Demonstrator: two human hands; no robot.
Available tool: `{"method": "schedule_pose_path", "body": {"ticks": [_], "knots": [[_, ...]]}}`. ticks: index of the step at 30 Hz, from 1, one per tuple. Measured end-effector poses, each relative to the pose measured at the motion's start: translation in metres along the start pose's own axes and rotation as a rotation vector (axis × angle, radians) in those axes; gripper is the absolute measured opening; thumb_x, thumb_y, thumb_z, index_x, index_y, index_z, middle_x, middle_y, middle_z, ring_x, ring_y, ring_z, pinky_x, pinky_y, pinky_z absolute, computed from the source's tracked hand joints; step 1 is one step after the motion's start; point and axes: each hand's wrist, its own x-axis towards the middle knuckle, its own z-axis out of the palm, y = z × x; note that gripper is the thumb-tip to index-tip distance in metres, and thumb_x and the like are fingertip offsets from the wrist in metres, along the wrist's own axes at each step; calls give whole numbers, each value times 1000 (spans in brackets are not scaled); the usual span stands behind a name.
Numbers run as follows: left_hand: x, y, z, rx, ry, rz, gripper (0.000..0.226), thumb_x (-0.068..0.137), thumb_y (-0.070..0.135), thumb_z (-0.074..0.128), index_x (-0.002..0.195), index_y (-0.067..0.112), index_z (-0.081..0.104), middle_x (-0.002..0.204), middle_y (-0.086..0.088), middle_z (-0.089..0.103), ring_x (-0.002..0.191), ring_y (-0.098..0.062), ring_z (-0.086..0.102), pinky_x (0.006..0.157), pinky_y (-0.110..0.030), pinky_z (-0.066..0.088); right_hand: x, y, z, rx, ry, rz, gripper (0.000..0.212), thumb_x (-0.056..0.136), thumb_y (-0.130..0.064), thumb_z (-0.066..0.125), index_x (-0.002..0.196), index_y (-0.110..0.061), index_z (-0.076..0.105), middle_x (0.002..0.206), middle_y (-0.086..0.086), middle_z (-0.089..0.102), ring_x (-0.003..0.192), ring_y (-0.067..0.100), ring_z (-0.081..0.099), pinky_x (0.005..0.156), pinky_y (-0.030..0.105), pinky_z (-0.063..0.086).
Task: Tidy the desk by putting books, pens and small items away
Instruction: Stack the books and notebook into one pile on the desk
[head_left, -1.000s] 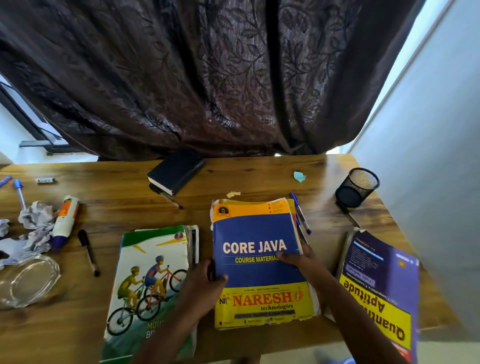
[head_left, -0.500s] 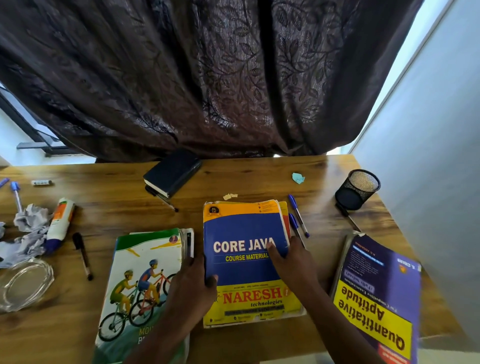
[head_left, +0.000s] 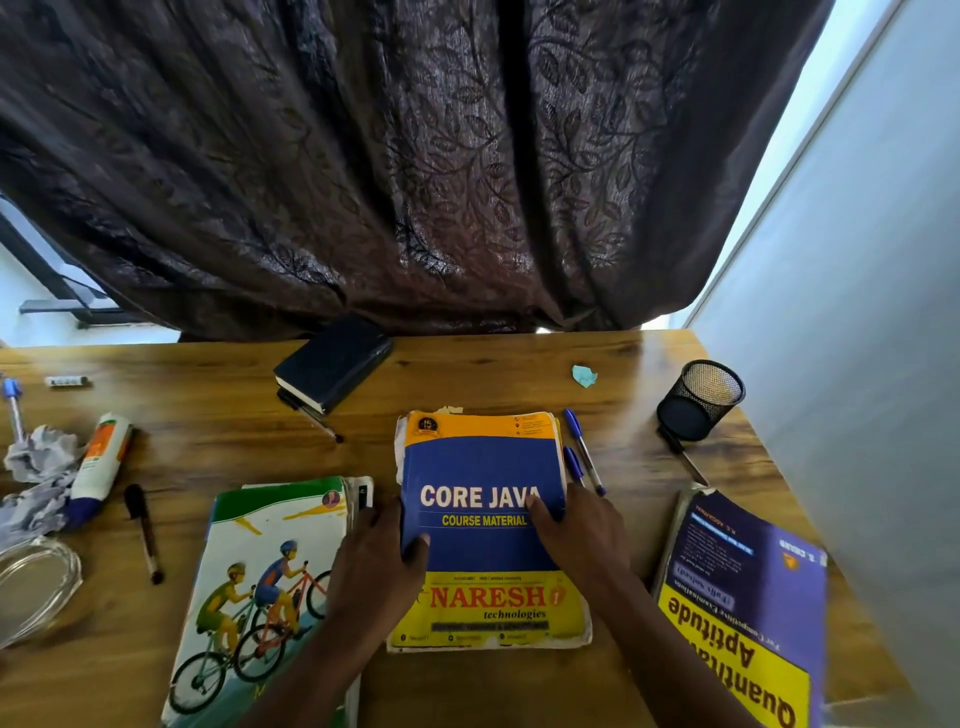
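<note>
Both hands are working the Core Java book (head_left: 483, 525), which is lying flat on the table (head_left: 218, 415) near its front edge. The left hand (head_left: 374, 566) is gripping the book's left edge, thumb curled over onto the blue cover and the other fingers hidden at the spine side, probably so the book can be slid or lifted as one block. The right hand (head_left: 582, 530) is lying on the cover's right side with fingers pressed together and flat, seemingly steadying the worn, loose pages.

Just left of the Core Java book the cycling book (head_left: 265, 587) is lying, partly under the left wrist; likely the two are being brought together into a stack. Right of the Core Java book, two blue pens (head_left: 582, 452) are lying just beside its edge, close to the right hand's fingertips. Further right, the mesh pen holder (head_left: 701, 400) is lying tipped on its side, and the Quantitative Aptitude book (head_left: 743, 608) is overhanging the table's corner. Behind and to the left of the Core Java book, a dark notebook (head_left: 332, 364) is resting on a pen.
</note>
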Motion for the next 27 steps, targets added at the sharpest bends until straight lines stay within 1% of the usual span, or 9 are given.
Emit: {"method": "schedule_pose_path", "body": {"ticks": [4,7,9,11,15,19,22,25,27], "knots": [[3,2,2,-4,3,-15,56,100,45,57,149,22,43,133,-3,57,111,-20,63,83,-31,54,2,-2,-2,14,9,-24,47,97,-55,63,125,-17,59,124,2,68,90,11,65,56,12,39],[0,0,3,-18,-7,-12,63,101,46,54,156,22,33,139,-6,56,113,-24,65,86,-37,57,7,-2,-4,18,8,-30,45,96,-55,63,122,-19,57,122,2,69,89,11,64,57,16,41],[-2,0,2,-30,-13,-16,66,101,46,55,158,23,32,140,-4,58,110,-25,67,87,-38,57,9,-2,-5,3,-2,-38,45,96,-55,63,121,-19,58,120,2,69,83,8,58,54,14,35],[-5,2,0,-33,-16,-15,62,101,44,56,156,22,36,138,-1,60,113,-22,66,85,-33,55,10,-1,-8,22,-10,-44,43,96,-55,65,121,-20,59,119,0,70,78,4,54,51,11,32],[-16,0,-3,-25,-33,-4,51,102,41,56,149,23,44,133,-2,63,108,-16,67,69,-16,42,6,2,-8,21,-36,-46,44,95,-52,68,123,-20,57,119,-1,70,79,5,55,51,13,33],[-23,-4,-4,7,-31,-4,57,101,40,58,152,22,42,131,-4,65,111,-20,67,79,-26,52,2,7,-6,-10,-61,-42,47,92,-56,70,119,-20,56,116,0,71,81,8,57,52,14,34],[-29,-10,-2,22,-14,4,58,98,42,63,150,21,47,123,-2,70,105,-21,70,82,-34,56,-1,11,-7,-32,-82,-22,46,90,-58,72,111,-21,55,111,1,71,80,10,55,50,16,31],[-35,-14,0,30,21,36,55,96,42,66,144,20,54,115,0,75,95,-18,73,76,-32,58,-6,13,-7,-56,-72,-33,44,89,-59,72,101,-23,50,108,2,71,79,11,56,51,18,32],[-41,-14,-1,29,23,52,50,96,43,66,140,21,56,113,3,75,91,-14,73,69,-24,54,-13,13,-7,-88,-61,-42,44,88,-60,72,101,-23,52,109,2,70,82,13,58,55,22,38]]}}
